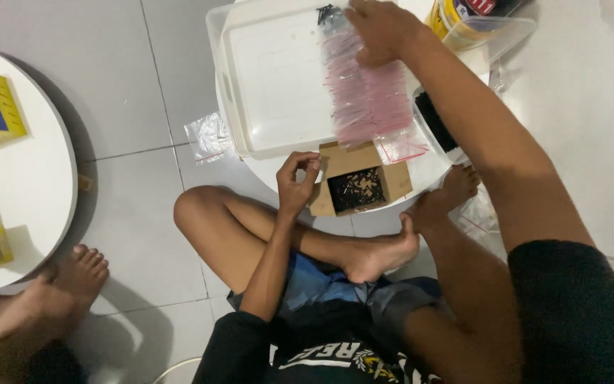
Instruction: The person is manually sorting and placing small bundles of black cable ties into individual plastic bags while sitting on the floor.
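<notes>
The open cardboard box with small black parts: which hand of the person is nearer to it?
Left. The left hand is pinched right beside the cardboard box, at its left flap. The right hand is farther up, resting on the stack of clear bags over the white tray.

A tray [264, 92] lies on the worktop [268, 174], with a stack of bags [367, 96] across its right side. The right hand [381, 32] rests on the stack's far end. An open box [357, 186] of screws [355, 189] sits at the worktop's near edge, the left hand [296, 181] just left of it. One loose bag [209, 137] lies on the floor [129, 178], left of the worktop. A tub [463, 25] stands at the far right.
</notes>
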